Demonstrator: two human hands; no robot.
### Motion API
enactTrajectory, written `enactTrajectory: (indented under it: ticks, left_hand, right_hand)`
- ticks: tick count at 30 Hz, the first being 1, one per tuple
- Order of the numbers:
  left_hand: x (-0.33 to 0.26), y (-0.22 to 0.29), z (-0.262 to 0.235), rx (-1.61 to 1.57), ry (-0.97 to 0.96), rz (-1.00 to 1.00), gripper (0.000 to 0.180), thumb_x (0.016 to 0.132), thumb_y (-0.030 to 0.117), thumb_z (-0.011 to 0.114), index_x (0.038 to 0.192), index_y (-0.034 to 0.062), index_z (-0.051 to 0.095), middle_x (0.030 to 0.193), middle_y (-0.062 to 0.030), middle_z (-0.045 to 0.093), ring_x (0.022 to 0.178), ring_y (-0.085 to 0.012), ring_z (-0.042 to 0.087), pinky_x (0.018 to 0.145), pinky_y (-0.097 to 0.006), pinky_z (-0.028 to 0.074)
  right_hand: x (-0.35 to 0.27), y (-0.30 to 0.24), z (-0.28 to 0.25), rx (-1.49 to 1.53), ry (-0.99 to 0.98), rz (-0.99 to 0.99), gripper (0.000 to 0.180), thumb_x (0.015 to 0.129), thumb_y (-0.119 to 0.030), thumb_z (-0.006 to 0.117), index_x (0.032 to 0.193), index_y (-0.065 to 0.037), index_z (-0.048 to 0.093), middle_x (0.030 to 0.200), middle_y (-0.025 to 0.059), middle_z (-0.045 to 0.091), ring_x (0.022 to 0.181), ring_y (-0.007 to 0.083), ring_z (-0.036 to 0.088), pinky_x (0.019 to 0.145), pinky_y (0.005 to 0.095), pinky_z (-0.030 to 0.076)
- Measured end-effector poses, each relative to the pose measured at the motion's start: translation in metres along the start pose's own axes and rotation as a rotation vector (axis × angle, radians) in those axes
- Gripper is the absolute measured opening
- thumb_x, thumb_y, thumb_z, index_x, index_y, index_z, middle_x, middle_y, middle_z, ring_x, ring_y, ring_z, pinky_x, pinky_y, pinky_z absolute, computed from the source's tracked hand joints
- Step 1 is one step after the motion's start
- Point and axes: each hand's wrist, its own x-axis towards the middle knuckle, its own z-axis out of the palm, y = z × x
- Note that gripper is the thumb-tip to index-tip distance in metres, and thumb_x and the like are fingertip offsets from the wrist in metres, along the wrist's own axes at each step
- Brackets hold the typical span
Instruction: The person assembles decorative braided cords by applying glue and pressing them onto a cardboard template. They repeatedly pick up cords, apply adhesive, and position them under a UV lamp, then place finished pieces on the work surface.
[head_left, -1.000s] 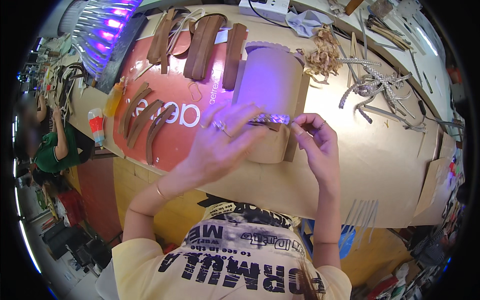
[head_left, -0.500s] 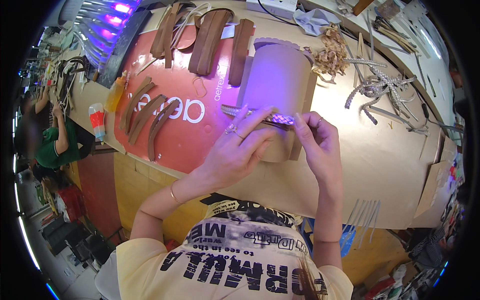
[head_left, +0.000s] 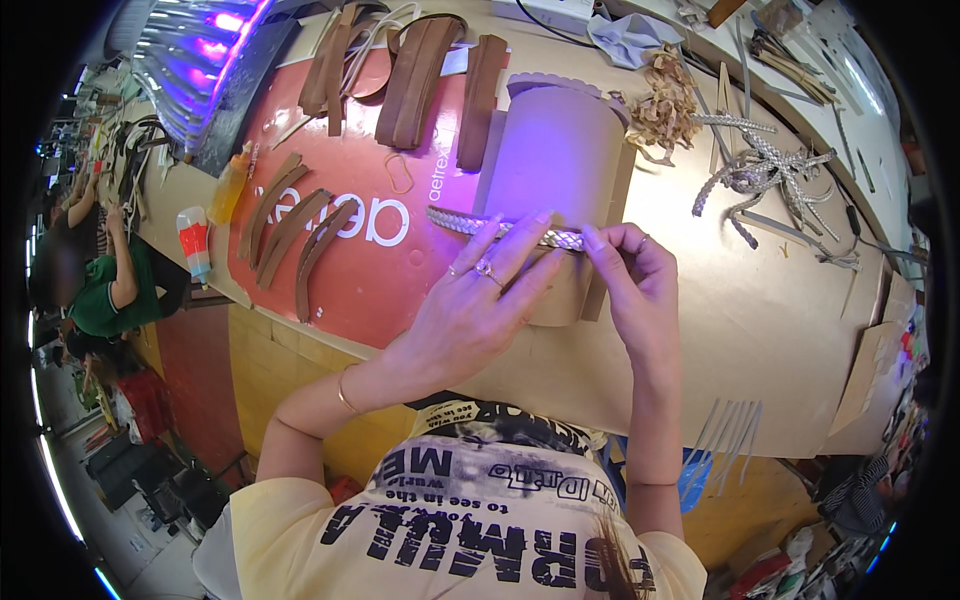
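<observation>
A narrow silver braided strap (head_left: 453, 221) lies across the near part of a brown rounded form (head_left: 560, 150), its left end sticking out past the form. My left hand (head_left: 468, 308), with rings on it, holds the strap down, its fingers stretched over the braid and partly hiding it. At the strap's right end, my right hand (head_left: 637, 285) pinches it between thumb and bent fingers. What lies under the right fingertips is hidden.
Left of the form, several brown strips (head_left: 325, 240) lie on a red sheet (head_left: 350, 290), with wider brown pieces (head_left: 415, 85) behind. Braided silver cords (head_left: 765, 170) and crumpled tan scraps (head_left: 665, 105) lie to the right. An amber bottle (head_left: 230, 190) stands left, near a lit metal tube fixture (head_left: 205, 70).
The strap's left end has shifted slightly left, and more of the braid shows between my hands. My left fingers have moved a little along it; my right hand has barely moved.
</observation>
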Motion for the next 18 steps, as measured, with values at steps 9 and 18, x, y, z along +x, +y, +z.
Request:
enactTrajectory:
  ticks: [9, 18]
  left_hand:
    - [0.003, 0.005, -0.007, 0.068, -0.060, -0.018, 0.055, 0.078, 0.000, 0.060, 0.132, 0.0009, 0.052, 0.146, -0.0206, 0.041, 0.119, -0.0307, 0.057, 0.110, -0.048, 0.037]
    - [0.006, 0.008, -0.009, 0.071, -0.095, -0.056, 0.047, 0.081, 0.001, 0.065, 0.127, 0.0020, 0.057, 0.143, -0.0193, 0.046, 0.125, -0.0337, 0.052, 0.109, -0.048, 0.038]
  right_hand:
    - [-0.002, 0.003, 0.004, -0.098, 0.048, -0.023, 0.020, 0.092, -0.021, 0.069, 0.084, -0.003, 0.066, 0.073, -0.0037, 0.059, 0.063, 0.0019, 0.046, 0.056, 0.0203, 0.036]
    - [-0.008, 0.002, 0.014, -0.308, 0.190, -0.219, 0.022, 0.090, -0.017, 0.072, 0.081, 0.000, 0.062, 0.077, 0.0051, 0.059, 0.065, 0.0113, 0.053, 0.061, 0.0250, 0.044]
